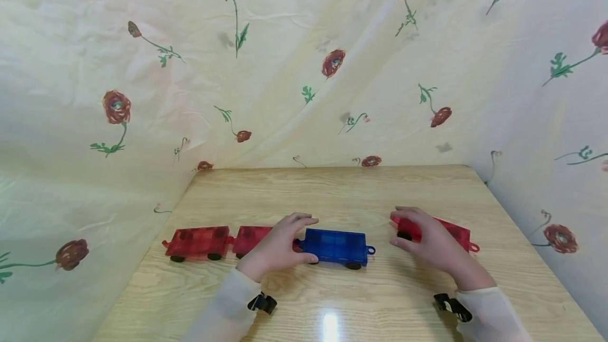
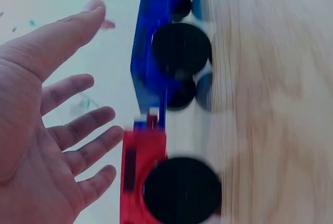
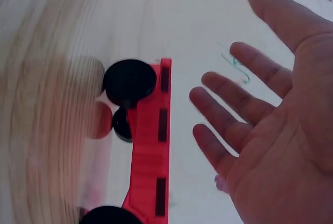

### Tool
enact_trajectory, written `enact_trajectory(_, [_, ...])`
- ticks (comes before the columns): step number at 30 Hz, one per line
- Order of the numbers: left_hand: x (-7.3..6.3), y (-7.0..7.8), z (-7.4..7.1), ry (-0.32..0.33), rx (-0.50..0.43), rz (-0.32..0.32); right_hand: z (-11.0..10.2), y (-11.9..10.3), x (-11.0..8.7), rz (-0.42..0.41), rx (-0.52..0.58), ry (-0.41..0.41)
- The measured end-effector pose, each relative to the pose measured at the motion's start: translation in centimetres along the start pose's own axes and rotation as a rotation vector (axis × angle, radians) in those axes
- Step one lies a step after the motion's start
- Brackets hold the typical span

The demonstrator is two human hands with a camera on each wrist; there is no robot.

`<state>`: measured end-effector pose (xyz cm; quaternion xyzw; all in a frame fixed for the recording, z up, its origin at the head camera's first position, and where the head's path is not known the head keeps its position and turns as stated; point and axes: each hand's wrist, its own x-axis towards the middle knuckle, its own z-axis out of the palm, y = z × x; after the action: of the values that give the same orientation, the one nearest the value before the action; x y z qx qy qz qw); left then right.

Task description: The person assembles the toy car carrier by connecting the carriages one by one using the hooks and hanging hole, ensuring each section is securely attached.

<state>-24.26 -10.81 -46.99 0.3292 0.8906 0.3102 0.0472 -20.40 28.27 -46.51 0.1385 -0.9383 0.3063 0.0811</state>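
Taking the blue wagon as datum, I record two red wagons in line to its left: the middle red wagon, coupled to it, and the end red wagon, near the left edge of the counter. Well behind the blue wagon, the counter's far edge meets a flowered sheet. To its right, past the ring at its end, bare wood separates it from the lone red wagon; the counter's right edge lies farther out on that side. My left grip is over the joint at the blue wagon's left end, released, fingers spread. My right grip, right of the blue wagon, is over the lone red wagon's nearer end, likewise released. The left wrist view adds what the head view partly hides: the red-to-blue coupling from the side, with large black wheels. The right wrist view adds dark rectangles along the lone red wagon's side, beside my spread fingertips. Whether my left thumb touches the blue wagon, I cannot determine.
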Motion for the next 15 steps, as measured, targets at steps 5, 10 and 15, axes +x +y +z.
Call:
enact_trajectory(5, [0.9, 1.3, 1.0, -0.045, 0.089, 0.047, -0.5, 0.9, -0.2, 0.072, -0.03, -0.005])
enact_trajectory(10, [1.7, 2.2, 1.8, -0.059, 0.146, 0.074, -1.0, 1.9, -0.5, 0.088, -0.04, 0.024])
enact_trajectory(15, [2.4, 2.8, 2.5, -0.074, 0.185, 0.107, -1.6, 2.8, -0.6, 0.078, -0.013, 0.045])
